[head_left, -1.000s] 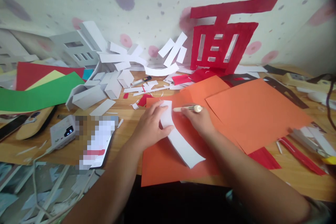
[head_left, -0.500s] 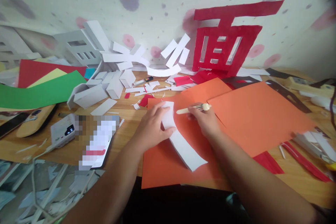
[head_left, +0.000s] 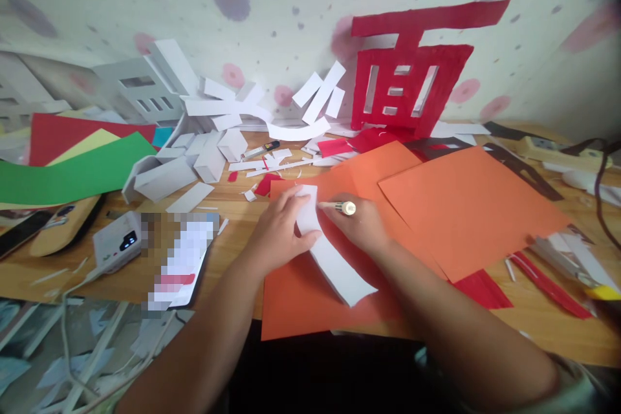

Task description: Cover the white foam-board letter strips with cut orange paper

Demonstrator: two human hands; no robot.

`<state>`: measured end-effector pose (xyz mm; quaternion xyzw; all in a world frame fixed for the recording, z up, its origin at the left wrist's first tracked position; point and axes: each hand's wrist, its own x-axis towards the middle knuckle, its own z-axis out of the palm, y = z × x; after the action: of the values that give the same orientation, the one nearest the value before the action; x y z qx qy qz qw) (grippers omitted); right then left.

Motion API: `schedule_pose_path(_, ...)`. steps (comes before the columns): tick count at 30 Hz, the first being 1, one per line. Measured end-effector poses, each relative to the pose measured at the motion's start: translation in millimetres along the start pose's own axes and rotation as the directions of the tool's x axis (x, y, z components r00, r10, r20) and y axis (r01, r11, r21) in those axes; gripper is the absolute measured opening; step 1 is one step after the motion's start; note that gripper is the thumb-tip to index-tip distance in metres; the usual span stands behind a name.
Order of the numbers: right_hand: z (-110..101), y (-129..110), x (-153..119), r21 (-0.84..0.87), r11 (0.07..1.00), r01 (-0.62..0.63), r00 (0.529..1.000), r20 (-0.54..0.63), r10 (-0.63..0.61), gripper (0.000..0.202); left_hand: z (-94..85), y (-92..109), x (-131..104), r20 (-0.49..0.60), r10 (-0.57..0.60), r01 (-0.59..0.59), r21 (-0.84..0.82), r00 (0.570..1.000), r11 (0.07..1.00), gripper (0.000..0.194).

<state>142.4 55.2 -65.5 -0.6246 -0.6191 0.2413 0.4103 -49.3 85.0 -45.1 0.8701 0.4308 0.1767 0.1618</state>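
A curved white paper piece [head_left: 338,266] lies on an orange sheet [head_left: 295,307] at the front middle. My left hand [head_left: 279,223] presses on its upper part, fingers and thumb apart at its left edge and across it. My right hand [head_left: 356,223] is closed round a pen [head_left: 345,207] with a pale end. The pen's tip points left, at the right edge of the white piece near its top. Whether the tip touches the paper is too small to tell.
More orange sheets [head_left: 470,207] lie to the right. A red cut-out character [head_left: 412,84] leans on the wall. White paper boxes [head_left: 167,178] and scraps stand behind left. A lit phone [head_left: 187,265], a white device [head_left: 116,239] and a cable are at the left.
My right hand has moved slightly left and turned, bringing the pen's tip up to the white piece's edge. My left hand keeps its hold. The view has shifted a little.
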Motion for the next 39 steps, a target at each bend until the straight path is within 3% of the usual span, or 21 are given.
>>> schedule_pose_path(10,-14.1,-28.1,-13.7,-0.091,0.995,-0.04,0.994,0.096,0.049,0.017,0.1,-0.7,0.9,-0.011,0.032,-0.032,0.017,0.999,0.999,0.057)
schedule_pose_path(21,-36.4,-22.3,-38.5,0.123,0.976,-0.178,0.96,0.238,0.145,0.014,2.2,-2.5,3.1,-0.02,0.04,-0.039,0.038,0.999,0.999,0.056)
schedule_pose_path(28,-61.1,-18.5,-57.6,0.191,0.96,-0.206,0.932,0.337,0.133,0.011,1.9,-1.6,3.4,-0.023,0.031,-0.031,0.035,0.999,0.999,0.057)
schedule_pose_path(39,-82.6,-18.5,-91.3,0.147,0.963,-0.226,0.938,0.3,0.174,0.014,0.6,1.4,3.4,-0.007,0.004,-0.003,0.063,1.0,0.998,0.055)
